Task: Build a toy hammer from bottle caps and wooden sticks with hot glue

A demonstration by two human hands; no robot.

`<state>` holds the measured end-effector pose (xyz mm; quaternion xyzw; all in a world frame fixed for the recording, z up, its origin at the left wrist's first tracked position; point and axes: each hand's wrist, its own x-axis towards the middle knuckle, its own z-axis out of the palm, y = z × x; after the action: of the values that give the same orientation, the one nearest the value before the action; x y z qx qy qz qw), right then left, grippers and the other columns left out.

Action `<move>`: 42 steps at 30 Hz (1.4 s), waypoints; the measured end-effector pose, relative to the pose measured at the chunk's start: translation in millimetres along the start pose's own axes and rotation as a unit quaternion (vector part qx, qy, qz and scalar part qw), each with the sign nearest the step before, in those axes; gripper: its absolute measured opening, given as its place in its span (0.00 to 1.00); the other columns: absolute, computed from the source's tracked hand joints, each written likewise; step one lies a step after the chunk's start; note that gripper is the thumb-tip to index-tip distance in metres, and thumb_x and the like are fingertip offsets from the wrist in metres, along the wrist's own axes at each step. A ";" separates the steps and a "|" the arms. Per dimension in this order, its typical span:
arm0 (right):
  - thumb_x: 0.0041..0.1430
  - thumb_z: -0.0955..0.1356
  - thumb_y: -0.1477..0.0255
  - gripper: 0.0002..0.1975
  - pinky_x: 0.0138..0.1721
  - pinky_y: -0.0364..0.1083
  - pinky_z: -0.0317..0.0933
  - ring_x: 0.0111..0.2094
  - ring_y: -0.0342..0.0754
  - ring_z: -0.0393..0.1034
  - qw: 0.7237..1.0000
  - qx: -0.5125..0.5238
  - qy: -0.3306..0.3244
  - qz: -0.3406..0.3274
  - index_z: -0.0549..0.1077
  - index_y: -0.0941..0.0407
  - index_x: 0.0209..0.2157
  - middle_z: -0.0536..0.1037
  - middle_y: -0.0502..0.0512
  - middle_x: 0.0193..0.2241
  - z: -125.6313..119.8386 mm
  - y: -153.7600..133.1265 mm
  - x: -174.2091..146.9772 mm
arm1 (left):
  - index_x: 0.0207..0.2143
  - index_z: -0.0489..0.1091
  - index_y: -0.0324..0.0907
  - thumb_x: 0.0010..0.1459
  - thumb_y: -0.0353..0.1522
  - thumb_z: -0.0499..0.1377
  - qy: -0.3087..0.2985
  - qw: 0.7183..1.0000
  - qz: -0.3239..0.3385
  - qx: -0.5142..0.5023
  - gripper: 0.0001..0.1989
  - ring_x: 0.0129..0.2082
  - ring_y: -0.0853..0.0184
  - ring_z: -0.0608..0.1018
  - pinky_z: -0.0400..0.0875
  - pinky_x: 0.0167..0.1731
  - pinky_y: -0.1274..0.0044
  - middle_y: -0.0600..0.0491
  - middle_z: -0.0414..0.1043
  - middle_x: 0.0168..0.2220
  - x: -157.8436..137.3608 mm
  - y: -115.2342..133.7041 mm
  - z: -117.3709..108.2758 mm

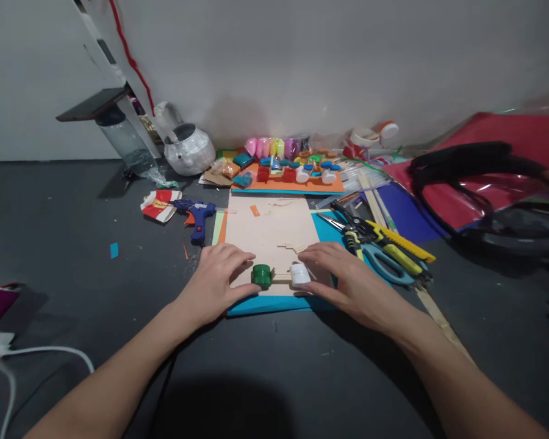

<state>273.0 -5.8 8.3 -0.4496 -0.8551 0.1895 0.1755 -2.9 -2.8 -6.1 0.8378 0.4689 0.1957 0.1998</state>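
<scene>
A small green paint pot (261, 276) and a small white pot (299, 275) rest on a pale sheet of paper (269, 219), with thin wooden sticks (282, 277) running between them. My left hand (222, 274) lies just left of the green pot, thumb and fingers apart around its near side. On the other side, my right hand (343, 277) curves about the white pot with its fingers spread. Its thumb seems to touch the pot's lower edge. Beyond the right fingertips lie short thin sticks (293, 247).
Left of the paper are a blue glue gun (198, 218) and a red-and-white packet (160, 205). Scissors (388, 265), pliers (343, 225) and a yellow cutter (402, 241) lie to the right. Clay packs (279, 148) and small pots stand behind. A black strap (462, 158) covers red sheets.
</scene>
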 end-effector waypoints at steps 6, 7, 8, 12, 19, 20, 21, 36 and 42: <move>0.65 0.65 0.64 0.12 0.46 0.52 0.65 0.44 0.53 0.72 0.990 0.033 0.132 0.039 0.74 0.55 0.44 0.78 0.58 0.42 -4.8 15.5 -0.8 | 0.41 0.71 0.43 0.65 0.34 0.55 0.077 0.995 0.010 -0.065 0.07 0.45 0.64 0.72 0.59 0.48 0.69 0.53 0.75 0.40 2.1 -5.7 -6.9; 0.65 0.65 0.65 0.11 0.45 0.51 0.66 0.43 0.52 0.73 0.986 0.036 0.155 0.048 0.75 0.55 0.41 0.79 0.57 0.40 -4.7 18.2 -0.7 | 0.38 0.71 0.42 0.66 0.33 0.53 0.095 0.993 0.010 -0.065 0.07 0.43 0.64 0.73 0.60 0.47 0.69 0.53 0.75 0.38 2.3 -5.9 -7.8; 0.65 0.65 0.66 0.10 0.44 0.50 0.66 0.41 0.52 0.74 0.983 0.038 0.174 0.053 0.75 0.55 0.39 0.80 0.56 0.38 -4.5 20.7 -0.4 | 0.34 0.70 0.42 0.66 0.33 0.52 0.113 0.992 0.010 -0.059 0.09 0.41 0.64 0.73 0.60 0.45 0.69 0.53 0.74 0.35 2.4 -6.0 -8.6; 0.63 0.65 0.66 0.10 0.40 0.49 0.65 0.36 0.51 0.75 0.973 0.048 0.217 0.066 0.76 0.55 0.32 0.80 0.55 0.33 -3.4 26.9 1.0 | 0.26 0.65 0.41 0.67 0.33 0.51 0.173 0.984 0.029 -0.015 0.15 0.33 0.64 0.72 0.61 0.42 0.69 0.54 0.69 0.27 2.2 -6.7 -9.7; 0.61 0.66 0.68 0.08 0.40 0.49 0.65 0.36 0.52 0.75 0.963 0.040 0.254 0.082 0.76 0.55 0.35 0.80 0.55 0.34 -1.8 31.1 2.5 | 0.41 0.71 0.42 0.65 0.29 0.51 0.242 0.970 0.039 -0.010 0.09 0.40 0.63 0.75 0.64 0.47 0.69 0.52 0.77 0.35 1.4 -9.5 -8.5; 0.61 0.66 0.67 0.08 0.39 0.49 0.65 0.36 0.52 0.75 0.961 0.040 0.260 0.081 0.76 0.55 0.34 0.80 0.55 0.34 -1.6 32.2 2.7 | 0.42 0.71 0.42 0.65 0.29 0.51 0.250 0.967 0.037 -0.017 0.10 0.39 0.64 0.75 0.65 0.47 0.69 0.53 0.77 0.33 1.2 -9.8 -9.1; 0.62 0.65 0.67 0.09 0.39 0.50 0.65 0.36 0.52 0.75 0.960 0.041 0.264 0.079 0.75 0.55 0.33 0.80 0.55 0.33 -1.4 33.3 2.8 | 0.42 0.72 0.42 0.65 0.30 0.52 0.258 0.965 0.034 -0.022 0.09 0.37 0.64 0.75 0.65 0.46 0.69 0.54 0.76 0.30 1.0 -10.1 -9.9; 0.59 0.72 0.64 0.14 0.61 0.62 0.54 0.65 0.60 0.51 0.996 -0.048 0.027 -0.074 0.75 0.55 0.44 0.69 0.62 0.57 2.7 9.1 1.2 | 0.50 0.68 0.44 0.56 0.42 0.65 -0.004 0.994 0.104 0.045 0.22 0.52 0.56 0.69 0.58 0.52 0.63 0.48 0.73 0.48 2.3 -11.1 -11.2; 0.61 0.70 0.68 0.12 0.60 0.64 0.55 0.62 0.59 0.56 0.994 -0.029 0.071 -0.075 0.74 0.56 0.45 0.72 0.63 0.53 11.4 5.9 6.5 | 0.47 0.69 0.43 0.61 0.36 0.61 0.015 0.995 0.089 0.051 0.13 0.49 0.59 0.71 0.59 0.49 0.64 0.49 0.74 0.44 4.6 -7.1 -1.0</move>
<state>268.3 0.8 -3.6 -0.4011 -0.8771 0.1189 0.2362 -6.3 4.7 -8.3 0.8823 0.4047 0.2009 0.1316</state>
